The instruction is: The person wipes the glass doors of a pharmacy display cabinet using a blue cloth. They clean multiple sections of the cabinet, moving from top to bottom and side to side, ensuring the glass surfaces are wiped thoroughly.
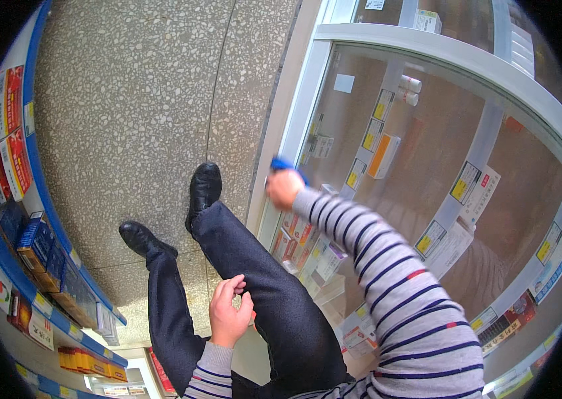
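My right hand is closed around a blue cloth, blurred, with its edges showing past the fingers. That hand is at the lower white frame of a glass-fronted cabinet, in front of the glass door; whether the cloth touches the frame or the glass I cannot tell. My left hand hovers by my thigh, fingers loosely curled and apart from the thumb, with nothing seen in it. A small red thing shows behind its thumb, too covered to name. Shelves with medicine boxes stand behind the glass.
A blue-edged shelf unit with red boxes and dark blue boxes runs along the left. Speckled terrazzo floor lies between it and the cabinet. My black shoes rest there. White bottles stand inside the cabinet.
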